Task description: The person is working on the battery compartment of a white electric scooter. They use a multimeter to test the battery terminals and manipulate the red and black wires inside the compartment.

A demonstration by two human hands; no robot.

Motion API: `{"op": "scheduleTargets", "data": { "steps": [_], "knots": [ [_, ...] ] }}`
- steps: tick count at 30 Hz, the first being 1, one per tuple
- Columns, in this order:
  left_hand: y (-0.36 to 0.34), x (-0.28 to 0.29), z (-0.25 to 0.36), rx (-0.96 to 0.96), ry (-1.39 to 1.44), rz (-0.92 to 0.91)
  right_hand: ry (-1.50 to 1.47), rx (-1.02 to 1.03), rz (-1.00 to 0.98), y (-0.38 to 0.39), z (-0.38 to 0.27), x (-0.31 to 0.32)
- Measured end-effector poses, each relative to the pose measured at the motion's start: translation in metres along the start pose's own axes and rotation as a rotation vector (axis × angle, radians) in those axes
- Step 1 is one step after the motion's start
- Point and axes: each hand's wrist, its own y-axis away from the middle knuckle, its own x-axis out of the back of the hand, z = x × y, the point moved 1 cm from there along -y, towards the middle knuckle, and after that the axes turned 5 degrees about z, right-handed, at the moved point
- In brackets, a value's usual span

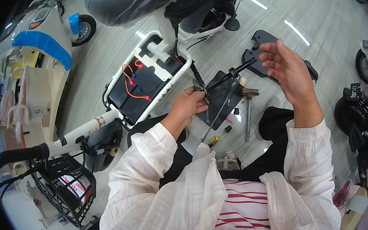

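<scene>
My left hand (187, 106) is closed, thumb and fingers pinched round a dark cable end (200, 86); its exact parts are too small to make out. The cable hangs beside the white scooter frame (178, 73). My right hand (290, 68) is raised with its fingers stretched out, holding nothing. Between the hands a black rod with a ring (232, 73) lies slanted over a dark flat panel (220, 94). Near it lie a hammer (248, 112), a long-shafted screwdriver (221, 109) and a yellow-handled screwdriver (214, 140). Under my right hand is a black plastic cover (257, 64).
In the scooter's open frame sits a black battery (124, 96) with orange-red wires (129, 82). A plastic-wrapped seat (136, 3) overhangs at the top. The handlebar (22, 155) and wire basket (64, 190) stand at left; scooter parts (356, 114) line the right.
</scene>
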Motion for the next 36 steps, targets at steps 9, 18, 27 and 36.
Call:
{"op": "scheduleTargets", "data": {
  "steps": [9, 18, 27, 36],
  "knots": [
    [0.003, 0.016, 0.000, -0.026, 0.038, 0.024, 0.017, -0.011, -0.026, -0.003, 0.007, -0.008],
    [0.004, 0.022, 0.001, 0.007, -0.006, 0.001, 0.017, -0.008, -0.047, -0.005, 0.008, -0.013],
    [0.000, 0.022, -0.001, 0.010, -0.031, 0.006, 0.024, 0.003, -0.056, -0.005, 0.009, -0.011],
    [-0.003, 0.020, -0.003, 0.001, -0.028, -0.002, 0.027, 0.012, -0.047, -0.003, 0.006, -0.006]
  ]
}}
